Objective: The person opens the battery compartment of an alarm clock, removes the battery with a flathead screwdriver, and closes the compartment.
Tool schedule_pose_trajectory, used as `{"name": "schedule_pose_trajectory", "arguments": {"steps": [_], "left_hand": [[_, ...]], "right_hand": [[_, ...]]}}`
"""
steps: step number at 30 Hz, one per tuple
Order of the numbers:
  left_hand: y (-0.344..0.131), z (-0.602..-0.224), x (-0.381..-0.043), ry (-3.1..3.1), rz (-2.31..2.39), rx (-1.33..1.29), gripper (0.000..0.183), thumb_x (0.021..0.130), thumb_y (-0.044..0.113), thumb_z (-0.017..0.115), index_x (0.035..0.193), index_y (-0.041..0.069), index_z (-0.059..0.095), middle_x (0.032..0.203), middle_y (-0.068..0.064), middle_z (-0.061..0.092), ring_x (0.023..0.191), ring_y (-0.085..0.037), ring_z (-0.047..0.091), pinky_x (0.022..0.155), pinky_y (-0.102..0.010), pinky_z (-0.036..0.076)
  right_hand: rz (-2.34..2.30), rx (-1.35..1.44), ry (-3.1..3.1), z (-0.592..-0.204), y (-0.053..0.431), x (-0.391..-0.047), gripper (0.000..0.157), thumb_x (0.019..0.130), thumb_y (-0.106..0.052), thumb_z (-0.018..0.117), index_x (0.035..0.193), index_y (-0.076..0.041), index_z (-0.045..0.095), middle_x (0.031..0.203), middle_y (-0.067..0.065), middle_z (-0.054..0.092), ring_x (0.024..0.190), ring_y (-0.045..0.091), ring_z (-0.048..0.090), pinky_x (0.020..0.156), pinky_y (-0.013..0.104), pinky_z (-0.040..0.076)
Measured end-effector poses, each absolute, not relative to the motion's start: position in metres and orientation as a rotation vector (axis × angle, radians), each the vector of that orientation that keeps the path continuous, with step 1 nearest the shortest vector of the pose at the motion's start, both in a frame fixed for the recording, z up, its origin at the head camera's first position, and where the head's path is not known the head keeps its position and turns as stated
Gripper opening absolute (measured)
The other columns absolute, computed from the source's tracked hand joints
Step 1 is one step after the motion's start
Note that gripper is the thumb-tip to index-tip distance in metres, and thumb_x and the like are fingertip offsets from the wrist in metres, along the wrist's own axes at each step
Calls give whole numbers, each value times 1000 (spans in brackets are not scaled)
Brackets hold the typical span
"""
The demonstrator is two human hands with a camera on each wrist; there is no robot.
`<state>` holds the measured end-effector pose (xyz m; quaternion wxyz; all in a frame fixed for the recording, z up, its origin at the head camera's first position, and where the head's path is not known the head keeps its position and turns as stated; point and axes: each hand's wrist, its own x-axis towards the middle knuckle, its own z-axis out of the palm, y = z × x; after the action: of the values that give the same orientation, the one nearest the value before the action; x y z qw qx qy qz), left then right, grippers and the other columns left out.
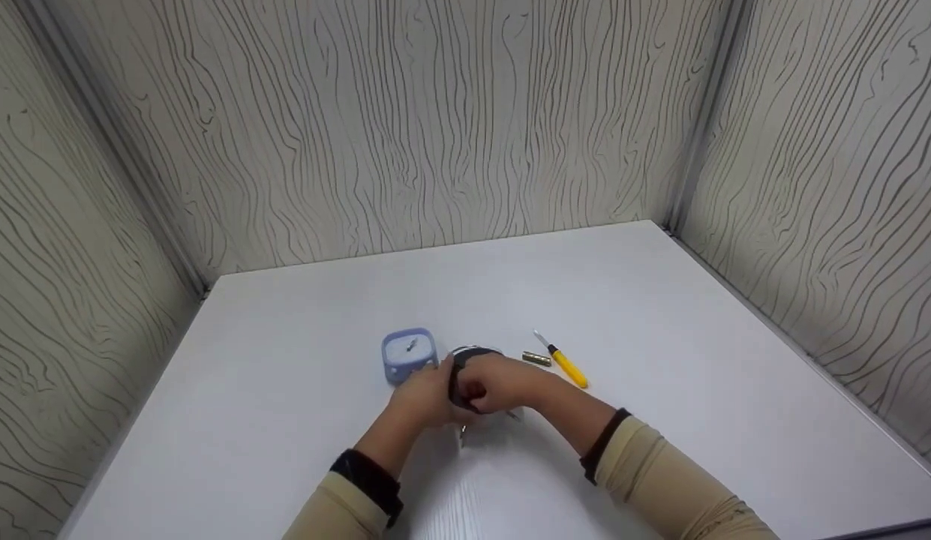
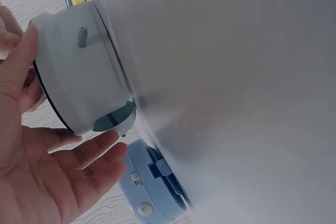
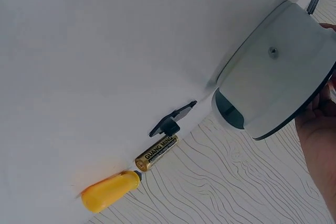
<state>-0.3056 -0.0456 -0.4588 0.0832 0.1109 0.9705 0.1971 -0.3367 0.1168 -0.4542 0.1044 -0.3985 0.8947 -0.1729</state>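
Note:
A round white clock with a dark back (image 1: pixel 459 382) lies back up on the white table, small metal legs sticking out from its side. In the left wrist view its pale casing (image 2: pixel 79 72) shows a rounded cup at the lower edge. My left hand (image 1: pixel 424 397) grips the clock's side, thumb on the back rim and fingers spread by the casing. Over the back, my right hand (image 1: pixel 503 382) has bent fingers touching it; their tips are hidden, so I cannot tell what they hold. A small black clip-shaped piece (image 3: pixel 172 119) and a gold battery (image 3: pixel 156 152) lie nearby.
A blue square clock (image 1: pixel 409 352) stands just left of the hands. To the right, a screwdriver with a yellow handle (image 1: pixel 569 367) lies beside the battery. Wood-patterned panels (image 1: pixel 435 127) enclose the white table (image 1: pixel 322 300) at the back and sides.

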Motion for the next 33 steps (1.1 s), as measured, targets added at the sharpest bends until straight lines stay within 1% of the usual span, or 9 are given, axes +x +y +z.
{"name": "schedule_pose_trajectory", "arguments": {"steps": [2,6,8,11,15,22,24,30,33], "left_hand": [[-43,-458,-306,2896,574,326,107,61,54,77,145,12,25,121,-18,52,91,-22,50,79,-38,45],[-39,-455,-309,2892,544,318,108,59,57,77,145,16,25,118,-19,52,88,-22,50,73,-37,46],[-37,-455,-310,2887,516,319,107,60,58,76,145,17,26,111,-17,56,86,-22,49,70,-35,45],[-35,-453,-311,2878,464,301,107,60,59,75,145,18,27,94,-10,57,80,-20,48,64,-33,42],[-32,-452,-313,2868,412,273,109,58,62,75,145,18,27,91,-8,56,77,-20,48,63,-32,41],[-31,-452,-313,2872,387,254,110,56,67,72,144,18,27,108,-14,56,81,-21,49,66,-34,43],[-31,-451,-313,2860,390,245,109,57,66,72,144,19,28,104,-14,56,80,-22,49,65,-34,43],[-30,-446,-314,2817,390,228,106,58,65,73,144,21,28,78,-8,54,74,-22,50,61,-32,40],[-30,-445,-315,2801,381,217,106,58,65,73,144,23,28,81,-8,55,76,-21,50,63,-33,41]], "right_hand": [[-526,-1164,2625,-453,117,-337,10,81,-16,66,84,-25,62,78,-9,53,75,10,49,63,22,45],[-567,-1175,2603,-454,117,-337,11,82,-15,66,84,-25,63,77,-9,53,74,9,49,62,21,45],[-571,-1189,2607,-454,118,-337,10,82,-15,64,83,-25,63,78,-9,53,74,9,49,61,21,45],[-569,-1210,2622,-454,117,-337,9,83,-15,63,82,-24,63,79,-8,52,74,8,48,62,21,43],[-582,-1208,2635,-455,118,-337,8,83,-16,63,82,-24,63,80,-8,53,75,8,48,64,21,43],[-589,-1146,2651,-454,118,-336,9,82,-16,64,82,-24,64,81,-8,51,76,9,47,63,21,43],[-572,-1158,2661,-454,118,-335,8,81,-15,63,82,-24,64,80,-8,51,76,9,47,62,21,43],[-511,-1248,2697,-452,118,-335,8,81,-14,63,83,-22,64,80,-8,51,74,8,47,62,20,42],[-527,-1263,2683,-453,119,-335,9,82,-15,63,83,-24,64,78,-9,51,73,8,47,62,21,43]]}}
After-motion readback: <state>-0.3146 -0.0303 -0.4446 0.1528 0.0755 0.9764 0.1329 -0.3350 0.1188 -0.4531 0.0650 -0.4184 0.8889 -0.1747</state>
